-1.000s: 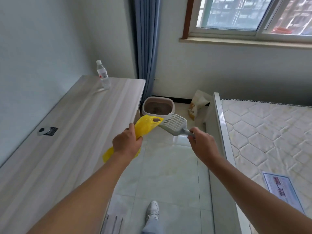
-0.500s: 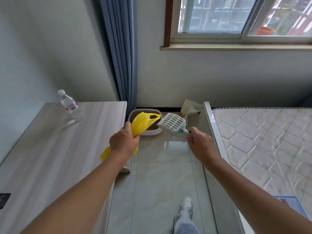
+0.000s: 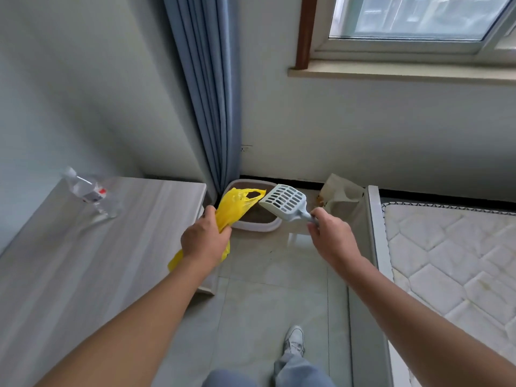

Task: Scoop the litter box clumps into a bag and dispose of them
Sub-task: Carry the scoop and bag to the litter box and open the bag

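My left hand (image 3: 204, 240) grips a crumpled yellow plastic bag (image 3: 234, 208), which sticks up past my thumb and hangs below my palm. My right hand (image 3: 332, 240) holds the handle of a grey slotted litter scoop (image 3: 284, 201), whose blade points up and left and almost meets the bag's top. Nothing shows in the scoop. Behind both, on the floor by the wall, sits the pale-rimmed litter box (image 3: 264, 226) with brown litter inside, partly hidden by the bag and the scoop.
A wooden desk (image 3: 78, 263) with a water bottle (image 3: 89, 192) fills the left. A bed frame and mattress (image 3: 452, 261) fill the right. A blue curtain (image 3: 212, 93) hangs above the box, a paper sack (image 3: 340, 192) stands to its right. Tiled floor runs between desk and bed.
The view has moved forward along the aisle, so the litter box is closer. Both hands keep their hold on bag and scoop, still raised together.
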A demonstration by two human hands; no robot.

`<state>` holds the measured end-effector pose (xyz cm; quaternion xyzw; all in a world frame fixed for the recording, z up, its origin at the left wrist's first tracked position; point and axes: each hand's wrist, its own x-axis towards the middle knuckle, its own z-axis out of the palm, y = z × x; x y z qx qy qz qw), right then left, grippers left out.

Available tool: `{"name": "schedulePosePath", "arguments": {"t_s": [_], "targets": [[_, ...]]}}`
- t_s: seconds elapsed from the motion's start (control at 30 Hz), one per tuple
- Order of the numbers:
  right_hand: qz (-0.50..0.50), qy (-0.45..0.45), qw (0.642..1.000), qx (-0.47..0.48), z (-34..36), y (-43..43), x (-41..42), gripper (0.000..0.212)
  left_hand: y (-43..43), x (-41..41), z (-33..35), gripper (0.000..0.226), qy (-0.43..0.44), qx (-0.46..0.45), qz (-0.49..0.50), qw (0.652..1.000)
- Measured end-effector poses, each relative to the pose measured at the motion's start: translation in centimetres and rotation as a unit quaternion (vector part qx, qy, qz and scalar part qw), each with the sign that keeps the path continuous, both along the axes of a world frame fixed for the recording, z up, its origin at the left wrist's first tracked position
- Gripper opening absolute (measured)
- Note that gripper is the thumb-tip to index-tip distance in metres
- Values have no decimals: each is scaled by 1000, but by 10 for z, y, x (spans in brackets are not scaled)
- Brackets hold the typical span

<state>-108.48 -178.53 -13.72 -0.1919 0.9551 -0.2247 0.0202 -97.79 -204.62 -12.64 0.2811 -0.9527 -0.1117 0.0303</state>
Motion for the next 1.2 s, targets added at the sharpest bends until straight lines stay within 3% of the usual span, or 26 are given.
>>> {"name": "schedulePosePath", "arguments": {"t_s": [0.6,0.87,1.2], "targets": [[-59,-81,995,14,-88,-62,-142,12,-63,-161,-109,34,-40,78,-7,996],[-68,-107,992,10,-225,-104,-210,12,-93,-236,-233,37,-35,107,31,993],[-75,-87,993,-34,-491,-134,-283,12,-122,-314,-480,41,10,77,11,997]]}}
